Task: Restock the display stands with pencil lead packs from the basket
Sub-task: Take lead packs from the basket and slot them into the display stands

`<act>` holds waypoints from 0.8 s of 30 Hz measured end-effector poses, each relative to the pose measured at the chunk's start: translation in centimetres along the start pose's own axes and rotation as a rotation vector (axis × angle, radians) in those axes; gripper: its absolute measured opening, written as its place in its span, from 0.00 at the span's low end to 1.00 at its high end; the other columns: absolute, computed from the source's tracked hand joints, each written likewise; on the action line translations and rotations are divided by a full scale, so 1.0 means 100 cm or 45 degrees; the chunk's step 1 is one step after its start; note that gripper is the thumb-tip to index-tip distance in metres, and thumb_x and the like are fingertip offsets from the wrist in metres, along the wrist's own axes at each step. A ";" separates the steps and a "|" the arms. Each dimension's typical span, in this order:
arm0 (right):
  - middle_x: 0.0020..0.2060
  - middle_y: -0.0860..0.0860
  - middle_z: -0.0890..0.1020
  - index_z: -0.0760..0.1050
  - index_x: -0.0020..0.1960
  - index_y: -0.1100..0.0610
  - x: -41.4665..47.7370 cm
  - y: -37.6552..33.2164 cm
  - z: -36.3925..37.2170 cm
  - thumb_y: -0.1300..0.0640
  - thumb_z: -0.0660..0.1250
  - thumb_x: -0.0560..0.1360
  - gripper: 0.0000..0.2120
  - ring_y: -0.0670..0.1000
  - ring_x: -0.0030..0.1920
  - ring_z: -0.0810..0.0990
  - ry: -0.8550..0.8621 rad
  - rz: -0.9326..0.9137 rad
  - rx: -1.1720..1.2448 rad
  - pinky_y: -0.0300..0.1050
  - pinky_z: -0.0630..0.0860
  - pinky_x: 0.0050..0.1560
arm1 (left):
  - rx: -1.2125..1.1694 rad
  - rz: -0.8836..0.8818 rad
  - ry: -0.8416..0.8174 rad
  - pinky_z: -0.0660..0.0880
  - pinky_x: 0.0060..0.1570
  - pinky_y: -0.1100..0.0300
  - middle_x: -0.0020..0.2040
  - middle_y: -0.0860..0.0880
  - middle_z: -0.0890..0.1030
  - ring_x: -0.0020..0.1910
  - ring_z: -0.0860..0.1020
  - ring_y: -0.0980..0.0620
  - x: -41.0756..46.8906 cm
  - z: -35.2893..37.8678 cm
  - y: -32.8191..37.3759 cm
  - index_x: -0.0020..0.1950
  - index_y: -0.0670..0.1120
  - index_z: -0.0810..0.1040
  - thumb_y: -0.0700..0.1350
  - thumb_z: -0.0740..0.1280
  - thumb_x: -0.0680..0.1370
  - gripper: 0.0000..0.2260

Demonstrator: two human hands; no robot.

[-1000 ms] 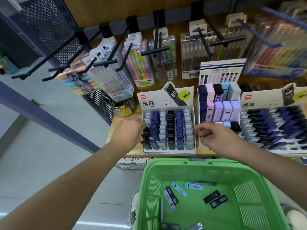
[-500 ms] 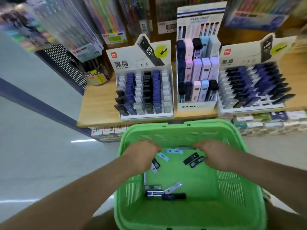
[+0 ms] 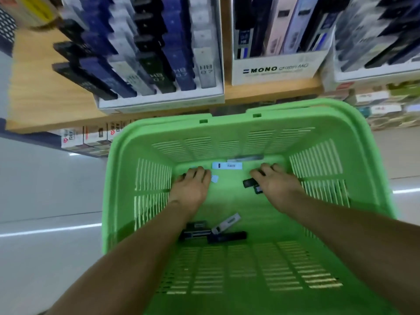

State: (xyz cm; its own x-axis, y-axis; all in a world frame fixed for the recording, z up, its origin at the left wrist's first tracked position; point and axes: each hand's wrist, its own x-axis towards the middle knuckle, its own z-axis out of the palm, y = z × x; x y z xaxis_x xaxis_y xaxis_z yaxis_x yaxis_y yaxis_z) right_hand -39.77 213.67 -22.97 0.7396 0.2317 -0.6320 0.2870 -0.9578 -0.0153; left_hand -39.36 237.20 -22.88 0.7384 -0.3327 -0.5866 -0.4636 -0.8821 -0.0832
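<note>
Both my hands are down on the floor of the green basket (image 3: 229, 110). My left hand (image 3: 193, 187) curls its fingers over a dark pencil lead pack (image 3: 184, 176), its thumb beside a small light blue pack (image 3: 214, 178). My right hand (image 3: 276, 185) curls its fingers round dark packs (image 3: 248, 183); its fingertips are hidden. A long light blue pack (image 3: 227, 165) lies between the hands. Several more packs (image 3: 227, 237) lie at the basket's near end. The left display stand (image 3: 163, 100), the MONO stand (image 3: 275, 71) and a right stand (image 3: 372, 75) sit on the wooden shelf (image 3: 45, 98).
Boxed goods (image 3: 91, 137) are stacked under the shelf, with more at the right (image 3: 381, 103). Grey floor tiles (image 3: 45, 189) lie left of the basket. The basket's far rim sits close under the shelf edge.
My hands left the display stands, dropped into the basket and now reach its floor among the packs. The view has tilted down and moved closer to the basket.
</note>
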 end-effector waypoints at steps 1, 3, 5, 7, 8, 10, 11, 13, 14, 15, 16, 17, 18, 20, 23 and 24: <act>0.65 0.55 0.69 0.62 0.70 0.53 0.002 0.000 0.002 0.63 0.67 0.74 0.27 0.57 0.63 0.71 0.026 0.019 0.012 0.51 0.76 0.49 | -0.010 -0.023 0.034 0.71 0.58 0.48 0.71 0.41 0.63 0.68 0.65 0.42 0.004 -0.001 -0.001 0.74 0.42 0.56 0.35 0.62 0.76 0.28; 0.61 0.56 0.74 0.65 0.67 0.57 0.004 -0.001 0.004 0.60 0.65 0.77 0.21 0.56 0.60 0.74 0.006 0.071 0.064 0.50 0.76 0.51 | -0.059 -0.074 0.011 0.72 0.57 0.49 0.66 0.42 0.66 0.64 0.67 0.43 0.013 -0.003 -0.002 0.70 0.41 0.60 0.40 0.65 0.76 0.24; 0.61 0.57 0.75 0.66 0.67 0.60 0.007 -0.005 0.005 0.55 0.66 0.76 0.22 0.57 0.59 0.75 -0.081 0.099 0.126 0.49 0.75 0.53 | -0.108 -0.123 -0.049 0.72 0.57 0.50 0.64 0.42 0.68 0.63 0.67 0.44 0.020 -0.005 0.000 0.67 0.41 0.64 0.47 0.70 0.74 0.26; 0.61 0.59 0.72 0.65 0.67 0.61 0.008 -0.012 0.008 0.53 0.67 0.75 0.24 0.59 0.58 0.75 -0.110 0.122 0.203 0.48 0.73 0.48 | -0.179 -0.145 -0.081 0.72 0.56 0.51 0.62 0.42 0.69 0.62 0.68 0.44 0.024 -0.006 0.004 0.65 0.41 0.66 0.51 0.71 0.73 0.27; 0.61 0.59 0.71 0.65 0.66 0.61 0.008 -0.015 0.010 0.52 0.66 0.75 0.24 0.59 0.56 0.75 -0.099 0.142 0.240 0.47 0.72 0.44 | -0.212 -0.138 -0.082 0.73 0.56 0.51 0.62 0.41 0.70 0.61 0.70 0.43 0.024 -0.005 0.007 0.65 0.41 0.65 0.51 0.71 0.73 0.27; 0.58 0.58 0.72 0.65 0.64 0.60 0.007 -0.020 0.012 0.50 0.64 0.75 0.22 0.57 0.48 0.76 -0.055 0.175 0.285 0.44 0.68 0.39 | -0.254 -0.124 -0.062 0.73 0.53 0.52 0.61 0.41 0.72 0.59 0.72 0.43 0.023 0.000 0.012 0.65 0.42 0.65 0.51 0.69 0.74 0.26; 0.55 0.56 0.73 0.66 0.61 0.58 0.006 -0.021 0.013 0.49 0.64 0.75 0.19 0.56 0.44 0.76 -0.004 0.186 0.290 0.43 0.67 0.37 | -0.273 -0.137 -0.030 0.72 0.52 0.52 0.60 0.41 0.72 0.57 0.73 0.43 0.021 0.003 0.015 0.64 0.42 0.65 0.51 0.68 0.74 0.24; 0.44 0.51 0.76 0.65 0.54 0.55 0.008 -0.019 0.010 0.47 0.62 0.75 0.15 0.52 0.36 0.73 0.086 0.207 0.291 0.42 0.63 0.33 | -0.329 -0.191 0.040 0.73 0.49 0.52 0.59 0.41 0.73 0.55 0.74 0.43 0.019 0.008 0.018 0.63 0.42 0.64 0.48 0.65 0.76 0.19; 0.37 0.48 0.74 0.64 0.53 0.54 0.010 -0.020 0.009 0.47 0.61 0.75 0.13 0.49 0.32 0.70 0.098 0.214 0.305 0.42 0.61 0.31 | -0.379 -0.222 0.047 0.73 0.49 0.52 0.58 0.41 0.73 0.54 0.74 0.43 0.017 0.010 0.019 0.63 0.42 0.64 0.46 0.63 0.76 0.18; 0.34 0.47 0.71 0.64 0.54 0.53 0.012 -0.020 0.009 0.48 0.61 0.76 0.12 0.47 0.30 0.68 0.099 0.223 0.354 0.42 0.59 0.30 | -0.433 -0.244 0.041 0.73 0.49 0.53 0.58 0.41 0.73 0.54 0.74 0.43 0.017 0.011 0.020 0.64 0.41 0.64 0.45 0.63 0.77 0.18; 0.32 0.46 0.70 0.63 0.54 0.53 0.015 -0.022 0.008 0.49 0.60 0.77 0.11 0.46 0.29 0.67 0.095 0.237 0.437 0.42 0.59 0.28 | -0.478 -0.252 0.030 0.73 0.49 0.54 0.58 0.41 0.72 0.53 0.74 0.43 0.017 0.013 0.021 0.64 0.41 0.64 0.44 0.62 0.77 0.18; 0.32 0.47 0.70 0.61 0.53 0.53 0.017 -0.025 0.007 0.51 0.60 0.78 0.10 0.47 0.29 0.68 0.091 0.248 0.536 0.42 0.60 0.28 | -0.519 -0.256 0.026 0.73 0.47 0.54 0.57 0.41 0.73 0.51 0.75 0.44 0.016 0.013 0.021 0.64 0.41 0.65 0.44 0.62 0.77 0.18; 0.32 0.47 0.71 0.59 0.52 0.52 0.020 -0.027 0.006 0.52 0.59 0.78 0.09 0.48 0.29 0.70 0.091 0.255 0.625 0.42 0.61 0.28 | -0.564 -0.260 0.041 0.72 0.44 0.55 0.55 0.42 0.74 0.48 0.75 0.45 0.015 0.013 0.021 0.63 0.41 0.65 0.44 0.62 0.76 0.17; 0.34 0.49 0.73 0.59 0.51 0.51 0.024 -0.032 0.005 0.52 0.60 0.77 0.10 0.54 0.33 0.73 0.113 0.248 0.712 0.44 0.65 0.32 | -0.636 -0.249 0.111 0.68 0.38 0.56 0.49 0.44 0.78 0.39 0.74 0.47 0.016 0.010 0.023 0.62 0.43 0.66 0.44 0.63 0.76 0.17; 0.36 0.51 0.74 0.65 0.49 0.51 0.027 -0.034 0.009 0.50 0.61 0.78 0.07 0.56 0.38 0.74 0.152 0.265 0.896 0.46 0.69 0.37 | -0.527 -0.170 0.284 0.64 0.37 0.58 0.45 0.47 0.81 0.35 0.72 0.48 0.025 0.006 0.031 0.66 0.46 0.66 0.45 0.63 0.76 0.19; 0.35 0.51 0.75 0.66 0.47 0.52 0.027 -0.034 0.012 0.50 0.61 0.79 0.07 0.56 0.39 0.75 0.173 0.296 1.016 0.47 0.69 0.37 | -0.492 -0.157 0.330 0.64 0.36 0.59 0.45 0.47 0.81 0.35 0.74 0.48 0.030 0.004 0.033 0.68 0.47 0.66 0.45 0.64 0.76 0.21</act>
State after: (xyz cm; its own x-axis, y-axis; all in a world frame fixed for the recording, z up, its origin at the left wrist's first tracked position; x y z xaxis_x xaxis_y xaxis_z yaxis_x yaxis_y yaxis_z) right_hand -39.49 217.31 -25.54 0.8081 -0.0172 -0.5888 -0.3608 -0.8046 -0.4717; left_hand -38.87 233.37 -25.22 0.8970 -0.2466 -0.3668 -0.1851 -0.9632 0.1948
